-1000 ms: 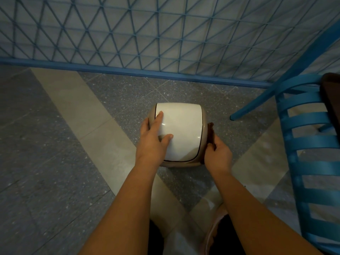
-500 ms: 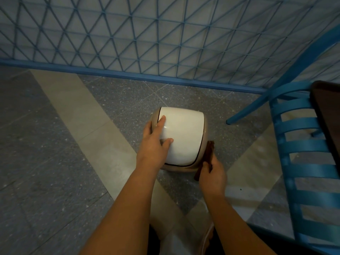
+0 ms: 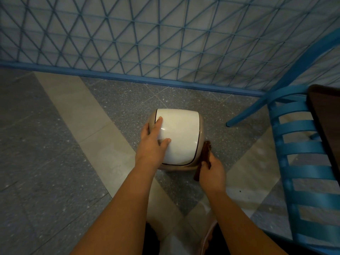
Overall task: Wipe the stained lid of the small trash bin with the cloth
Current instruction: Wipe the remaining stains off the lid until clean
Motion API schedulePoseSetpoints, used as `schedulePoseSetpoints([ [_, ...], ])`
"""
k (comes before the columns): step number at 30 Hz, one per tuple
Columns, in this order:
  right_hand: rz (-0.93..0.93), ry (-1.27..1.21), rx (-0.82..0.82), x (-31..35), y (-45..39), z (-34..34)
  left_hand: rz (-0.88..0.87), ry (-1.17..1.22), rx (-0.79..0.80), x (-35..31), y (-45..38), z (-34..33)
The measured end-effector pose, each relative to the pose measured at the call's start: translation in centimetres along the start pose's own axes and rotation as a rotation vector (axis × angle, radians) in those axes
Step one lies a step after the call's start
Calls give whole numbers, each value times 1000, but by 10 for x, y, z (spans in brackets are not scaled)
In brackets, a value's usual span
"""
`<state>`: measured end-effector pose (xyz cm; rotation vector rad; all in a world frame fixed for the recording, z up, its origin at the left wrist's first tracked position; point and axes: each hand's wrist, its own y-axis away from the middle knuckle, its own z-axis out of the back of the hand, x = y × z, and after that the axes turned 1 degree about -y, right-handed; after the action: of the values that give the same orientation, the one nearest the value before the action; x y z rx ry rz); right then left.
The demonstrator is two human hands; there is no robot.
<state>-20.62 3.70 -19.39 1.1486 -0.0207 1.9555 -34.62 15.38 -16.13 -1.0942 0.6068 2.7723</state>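
Observation:
A small beige trash bin [image 3: 201, 129] stands on the floor, seen from above, with a glossy white swing lid [image 3: 180, 135] covering its top. My left hand [image 3: 153, 142] rests on the lid's left side, fingers straight along its edge and thumb laid on the white surface. My right hand [image 3: 211, 170] grips a dark brown cloth [image 3: 206, 153] against the bin's near right side, low beside the rim. No stain shows clearly on the lid from here.
A blue slatted chair [image 3: 301, 159] stands close on the right, one leg [image 3: 244, 115] reaching the floor near the bin. A dark table edge [image 3: 327, 116] sits above it. A blue lattice fence [image 3: 165, 43] runs behind. Grey and beige floor tiles [image 3: 55, 144] lie to the left.
My right hand with the cloth has slid down and toward me along the bin's right side. My left hand has stayed on the lid.

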Motion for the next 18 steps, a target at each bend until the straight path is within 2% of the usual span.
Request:
schedulePoseSetpoints([
  [6,4,40,47,11,-1,8,-20,35,12,2,0,1],
  [18,-135,-18,128,22,14,25,-31,-32,49,-3,11,12],
])
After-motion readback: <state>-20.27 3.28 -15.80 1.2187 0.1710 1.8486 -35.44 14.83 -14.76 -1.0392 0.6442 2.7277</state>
